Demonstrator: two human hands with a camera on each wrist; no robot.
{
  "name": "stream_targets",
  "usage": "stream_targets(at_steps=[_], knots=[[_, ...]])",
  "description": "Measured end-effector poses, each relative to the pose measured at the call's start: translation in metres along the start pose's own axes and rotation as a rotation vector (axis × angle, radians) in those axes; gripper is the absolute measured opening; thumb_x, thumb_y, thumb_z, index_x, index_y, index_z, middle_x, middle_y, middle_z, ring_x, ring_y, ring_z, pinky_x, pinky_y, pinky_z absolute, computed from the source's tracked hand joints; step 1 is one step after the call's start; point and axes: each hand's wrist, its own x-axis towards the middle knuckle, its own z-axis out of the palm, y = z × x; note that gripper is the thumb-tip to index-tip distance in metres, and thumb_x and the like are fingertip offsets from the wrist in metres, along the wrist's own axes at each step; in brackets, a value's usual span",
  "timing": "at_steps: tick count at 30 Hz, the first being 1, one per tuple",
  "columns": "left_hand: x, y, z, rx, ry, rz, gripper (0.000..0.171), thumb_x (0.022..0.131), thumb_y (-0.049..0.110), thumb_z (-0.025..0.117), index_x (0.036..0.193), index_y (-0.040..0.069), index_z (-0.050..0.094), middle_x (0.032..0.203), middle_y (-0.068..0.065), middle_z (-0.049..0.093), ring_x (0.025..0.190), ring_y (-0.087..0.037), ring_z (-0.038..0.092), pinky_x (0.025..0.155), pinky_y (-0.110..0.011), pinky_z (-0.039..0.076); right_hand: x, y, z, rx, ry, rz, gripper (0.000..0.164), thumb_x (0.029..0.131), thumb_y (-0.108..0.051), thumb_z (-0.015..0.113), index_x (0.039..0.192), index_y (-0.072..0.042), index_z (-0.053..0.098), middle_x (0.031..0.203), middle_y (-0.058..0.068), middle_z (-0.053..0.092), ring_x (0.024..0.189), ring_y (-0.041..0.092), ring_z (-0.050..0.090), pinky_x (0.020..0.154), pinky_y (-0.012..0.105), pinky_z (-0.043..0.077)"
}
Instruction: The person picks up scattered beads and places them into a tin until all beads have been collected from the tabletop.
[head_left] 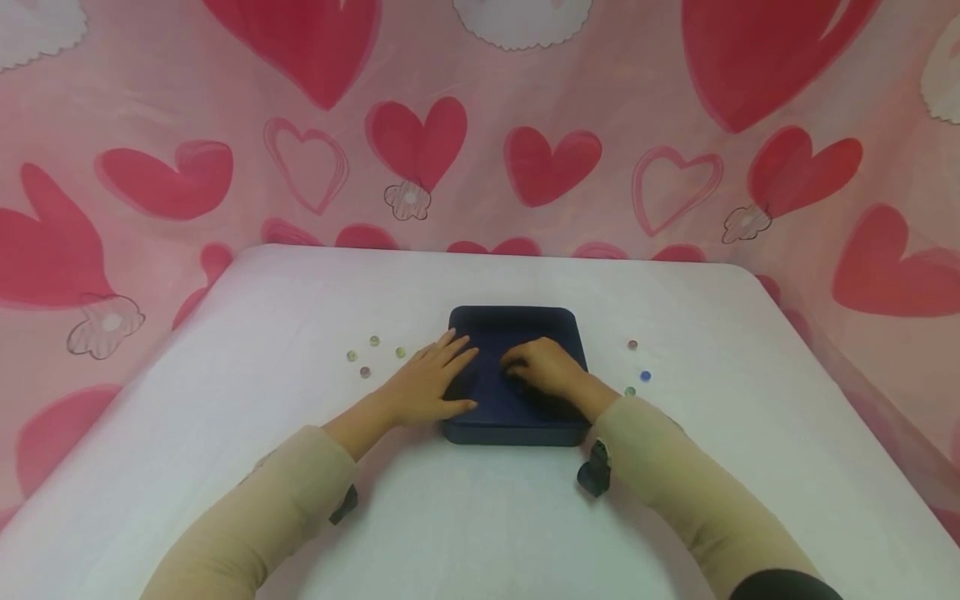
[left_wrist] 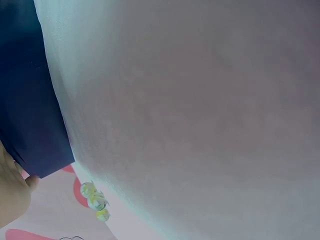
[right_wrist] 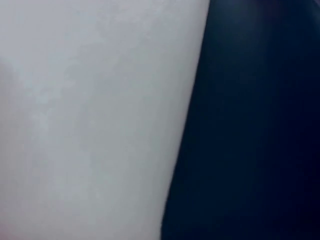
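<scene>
A dark blue rectangular tray (head_left: 491,435) with raised walls sits on the table in the head view. My left hand (head_left: 427,379) rests at its left wall with the fingers spread and straight, holding nothing visible. My right hand (head_left: 547,367) reaches over the right wall into the tray, its fingers bent downward near the tray's floor. Whatever may be between those fingertips is hidden. In the left wrist view, part of the left hand (left_wrist: 12,190) touches the tray (left_wrist: 35,115). Only the tray's side (right_wrist: 240,130) and the table appear in the right wrist view.
Several small glass marbles (head_left: 374,341) lie left of the tray, near the left hand. To its right are a brownish marble (head_left: 632,344), a blue marble (head_left: 646,377) and a green marble (head_left: 630,391), close to the right forearm. A heart-patterned cloth (head_left: 480,167) hangs behind the white table (head_left: 300,292).
</scene>
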Motion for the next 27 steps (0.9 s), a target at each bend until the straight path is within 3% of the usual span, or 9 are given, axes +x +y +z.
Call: stream_targets(at_steps=[8, 27], knots=[[0.0, 0.0, 0.0, 0.006, 0.002, 0.001, 0.074, 0.081, 0.053, 0.044, 0.136, 0.008, 0.025, 0.142, -0.01, 0.016, 0.13, -0.023, -0.001, 0.102, -0.04, 0.011, -0.009, 0.006, -0.006, 0.006, 0.122, -0.05, 0.015, 0.077, -0.009, 0.063, 0.091, -0.008, 0.068, 0.088, 0.003, 0.065, 0.084, 0.016, 0.06, 0.076, 0.032, 0.046], [0.0, -0.001, 0.002, 0.005, 0.025, 0.01, 0.073, 0.08, 0.052, 0.045, 0.136, 0.008, 0.027, 0.141, -0.012, 0.017, 0.13, -0.025, 0.001, 0.101, -0.042, 0.013, -0.039, 0.008, -0.037, 0.145, 0.232, 0.111, 0.02, 0.078, -0.008, 0.062, 0.098, -0.004, 0.065, 0.093, 0.008, 0.064, 0.086, 0.02, 0.058, 0.072, 0.035, 0.046]])
